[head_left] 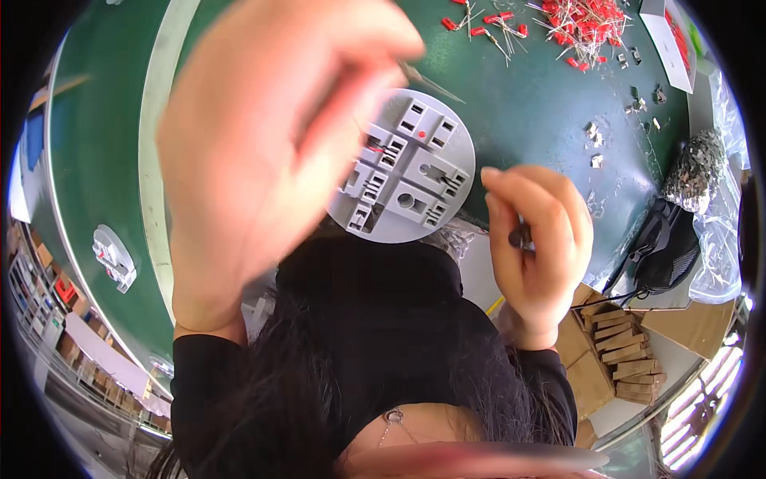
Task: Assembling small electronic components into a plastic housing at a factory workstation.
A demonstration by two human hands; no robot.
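A round light-grey plastic plate (388,191) with raised square-holed sockets lies in front of me at the table's near edge; one socket bears a red dot. My left hand (263,136), blurred and large, is raised over its left side with the fingers pinched. From behind these fingertips a thin, pointed metal piece (435,85) sticks out to the right; its held end is hidden. Right of the plate, my right hand (546,235) is curled, thumb and forefinger close to the rim. A small dark, round-ended thing (520,235) shows inside its fingers; its kind is unclear.
Red LEDs (586,28) with long leads are heaped at the far right, several more loose beside them. Small metal clips (594,136) lie scattered nearer. At right are a pile of metal pieces (696,172) and a black pouch (666,247). Another grey part (114,257) lies left.
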